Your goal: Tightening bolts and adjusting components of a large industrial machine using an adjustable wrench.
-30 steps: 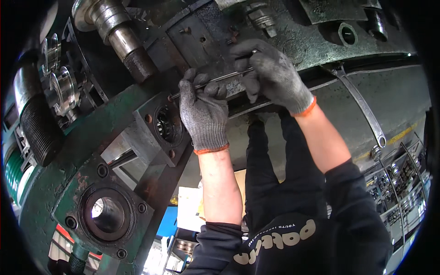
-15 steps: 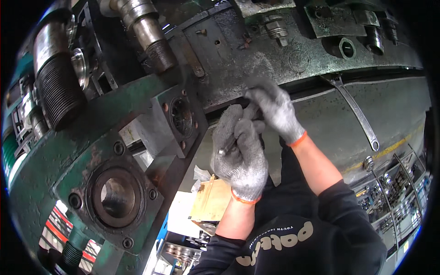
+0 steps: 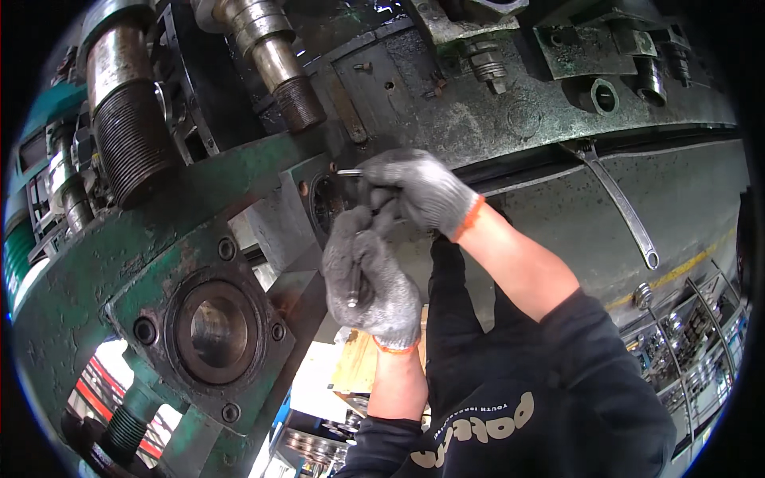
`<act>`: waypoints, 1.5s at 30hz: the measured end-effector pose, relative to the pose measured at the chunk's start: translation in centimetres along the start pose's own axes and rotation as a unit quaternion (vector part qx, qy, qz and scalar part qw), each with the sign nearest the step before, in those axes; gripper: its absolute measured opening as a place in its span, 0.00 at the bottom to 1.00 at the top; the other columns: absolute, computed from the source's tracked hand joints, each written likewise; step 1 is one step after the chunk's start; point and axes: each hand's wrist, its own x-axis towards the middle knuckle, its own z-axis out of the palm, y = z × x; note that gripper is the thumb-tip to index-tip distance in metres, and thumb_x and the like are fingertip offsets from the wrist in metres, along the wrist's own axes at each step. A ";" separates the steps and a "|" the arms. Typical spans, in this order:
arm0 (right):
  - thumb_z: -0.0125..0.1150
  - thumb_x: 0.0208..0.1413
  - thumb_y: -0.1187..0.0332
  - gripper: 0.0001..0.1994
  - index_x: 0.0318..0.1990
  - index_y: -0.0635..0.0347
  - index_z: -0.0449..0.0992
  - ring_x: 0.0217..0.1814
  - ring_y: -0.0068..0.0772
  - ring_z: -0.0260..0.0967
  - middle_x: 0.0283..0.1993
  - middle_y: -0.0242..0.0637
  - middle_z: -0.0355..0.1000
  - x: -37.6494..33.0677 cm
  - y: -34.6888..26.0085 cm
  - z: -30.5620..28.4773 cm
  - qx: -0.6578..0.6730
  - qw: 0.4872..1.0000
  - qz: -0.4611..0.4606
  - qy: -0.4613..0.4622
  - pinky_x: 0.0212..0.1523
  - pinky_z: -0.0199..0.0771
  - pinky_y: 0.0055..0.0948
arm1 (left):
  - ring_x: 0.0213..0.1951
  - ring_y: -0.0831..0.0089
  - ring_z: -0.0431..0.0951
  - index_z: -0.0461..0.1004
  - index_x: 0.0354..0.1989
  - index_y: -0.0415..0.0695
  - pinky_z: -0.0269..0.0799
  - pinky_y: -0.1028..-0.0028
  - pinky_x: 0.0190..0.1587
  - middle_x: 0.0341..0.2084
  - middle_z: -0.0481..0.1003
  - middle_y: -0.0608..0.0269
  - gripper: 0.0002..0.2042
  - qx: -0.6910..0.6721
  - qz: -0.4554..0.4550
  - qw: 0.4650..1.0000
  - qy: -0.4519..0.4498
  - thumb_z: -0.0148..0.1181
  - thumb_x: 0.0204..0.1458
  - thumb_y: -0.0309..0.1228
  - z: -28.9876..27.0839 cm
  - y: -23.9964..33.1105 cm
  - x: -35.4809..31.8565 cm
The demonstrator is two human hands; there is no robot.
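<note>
While bent beside a square metal block point(image 3: 291, 223), gripping metal two-handed.
With the gloved left hand point(image 3: 373, 280), clamping curled fingers on a short bar point(image 3: 353, 297); with the gloved right hand point(image 3: 418, 183), pinching a thin rod point(image 3: 348, 172) leftward near the block's upper corner, cannot tell if touching; farther right, well apart, a wrench point(image 3: 621, 205).

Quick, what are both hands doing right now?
Left hand: closed, holding a dark rod.
Right hand: closed, holding a thin silver pin.
</note>
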 end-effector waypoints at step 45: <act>0.56 0.54 0.78 0.04 0.33 0.70 0.76 0.16 0.26 0.63 0.23 0.42 0.72 3.7 -0.9 3.6 -0.051 0.988 0.042 0.141 0.15 0.65 0.23 | 0.17 0.78 0.74 0.78 0.31 0.37 0.68 0.80 0.23 0.18 0.76 0.61 0.18 0.112 -0.300 0.947 0.032 0.52 0.64 0.40 3.4 5.3 10.5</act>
